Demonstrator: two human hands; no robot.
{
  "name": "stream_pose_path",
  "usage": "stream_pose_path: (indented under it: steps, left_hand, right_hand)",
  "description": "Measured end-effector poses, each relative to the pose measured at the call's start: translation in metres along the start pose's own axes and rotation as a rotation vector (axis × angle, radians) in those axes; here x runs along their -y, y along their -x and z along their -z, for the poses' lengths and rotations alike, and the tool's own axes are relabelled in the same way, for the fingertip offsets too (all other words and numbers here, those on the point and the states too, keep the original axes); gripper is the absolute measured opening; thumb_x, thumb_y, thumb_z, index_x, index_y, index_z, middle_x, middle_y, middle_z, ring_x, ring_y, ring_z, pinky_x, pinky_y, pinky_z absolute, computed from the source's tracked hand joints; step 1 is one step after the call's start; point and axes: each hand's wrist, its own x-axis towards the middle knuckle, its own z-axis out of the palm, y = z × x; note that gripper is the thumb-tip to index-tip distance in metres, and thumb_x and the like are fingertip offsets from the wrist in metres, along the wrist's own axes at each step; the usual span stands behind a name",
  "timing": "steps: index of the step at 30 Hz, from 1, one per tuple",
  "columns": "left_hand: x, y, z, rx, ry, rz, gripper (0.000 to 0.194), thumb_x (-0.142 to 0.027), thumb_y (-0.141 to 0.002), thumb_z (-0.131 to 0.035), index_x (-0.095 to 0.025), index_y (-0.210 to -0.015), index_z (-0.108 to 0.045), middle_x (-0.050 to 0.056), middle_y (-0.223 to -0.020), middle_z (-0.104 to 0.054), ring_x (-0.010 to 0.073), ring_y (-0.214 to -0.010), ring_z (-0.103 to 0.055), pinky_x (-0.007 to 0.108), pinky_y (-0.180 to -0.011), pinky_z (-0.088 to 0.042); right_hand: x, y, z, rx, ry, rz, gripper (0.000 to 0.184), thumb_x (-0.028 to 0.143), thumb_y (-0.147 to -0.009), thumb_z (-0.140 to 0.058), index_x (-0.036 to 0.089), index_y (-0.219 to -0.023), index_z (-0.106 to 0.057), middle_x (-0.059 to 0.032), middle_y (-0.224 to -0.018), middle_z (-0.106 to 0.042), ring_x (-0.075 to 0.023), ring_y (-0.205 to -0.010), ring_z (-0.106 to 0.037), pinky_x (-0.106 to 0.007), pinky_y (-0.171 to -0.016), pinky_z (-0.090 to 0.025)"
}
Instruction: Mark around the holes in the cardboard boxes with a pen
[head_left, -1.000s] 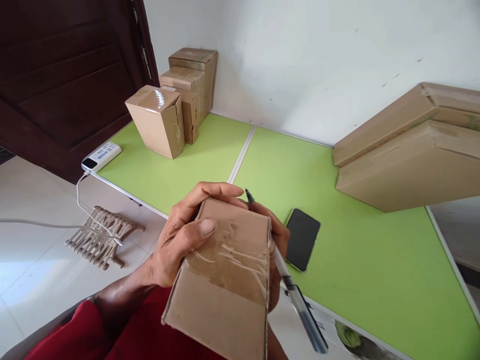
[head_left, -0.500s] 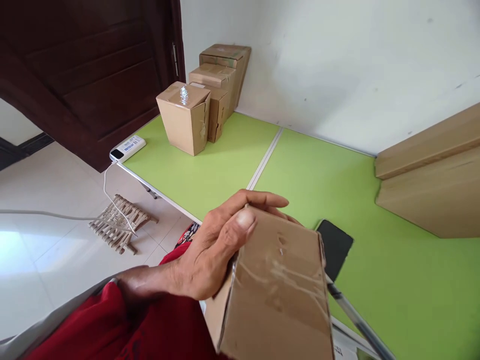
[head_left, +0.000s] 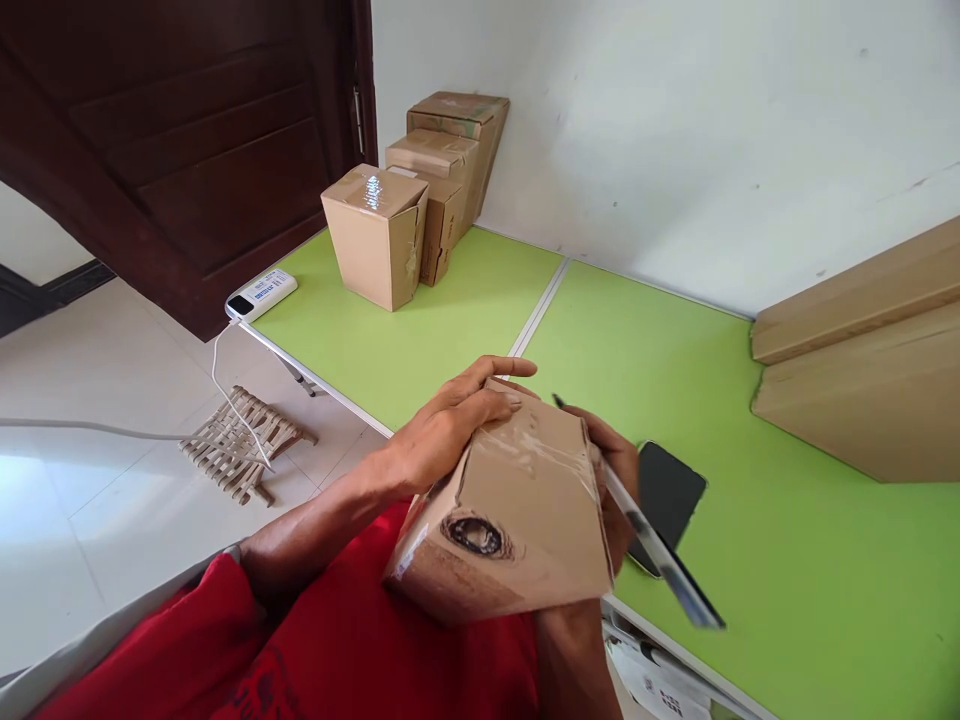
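A taped cardboard box (head_left: 540, 500) is held tilted in front of my red shirt, near the table's front edge. On its face is a dark oval mark (head_left: 474, 536), like ink or a drawing. My left hand (head_left: 457, 425) grips the upper left edge, thumb on top and index finger stretched beyond it. My right hand (head_left: 619, 470) is around the right side of the box, partly hidden behind it. A slim pen (head_left: 652, 540) with a clear-looking barrel and dark ends sticks out from the right hand, slanting down over the table.
The green table (head_left: 750, 560) carries a black phone (head_left: 671, 495), a white device (head_left: 262, 292) with a cable, several cardboard boxes (head_left: 375, 235) at the back left and larger cartons (head_left: 862, 380) at the right. A woven stool (head_left: 244, 440) stands on the floor by a dark door (head_left: 225, 150).
The box has turned and risen, bringing the dark oval mark into view. My right hand has come into view at its right side, and the pen has shifted up and left.
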Motion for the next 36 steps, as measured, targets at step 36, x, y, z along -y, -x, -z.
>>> stream_pose_path:
  steps: [36]
  left_hand:
    - [0.061,-0.013,0.007,-0.072,-0.164,-0.552,0.053,-0.060,-0.102,-0.059,-0.021,-0.135,-0.073,0.016,-0.156,-0.061,0.0365,-0.156,-0.044,0.052,-0.130,-0.033]
  right_hand:
    - [0.026,0.032,0.018,-0.013,-0.067,0.227,0.016,0.013,-0.100,-0.070,0.016,-0.116,-0.074,-0.0026,-0.083,-0.081,-0.0195,-0.069,-0.079,-0.032,-0.061,-0.063]
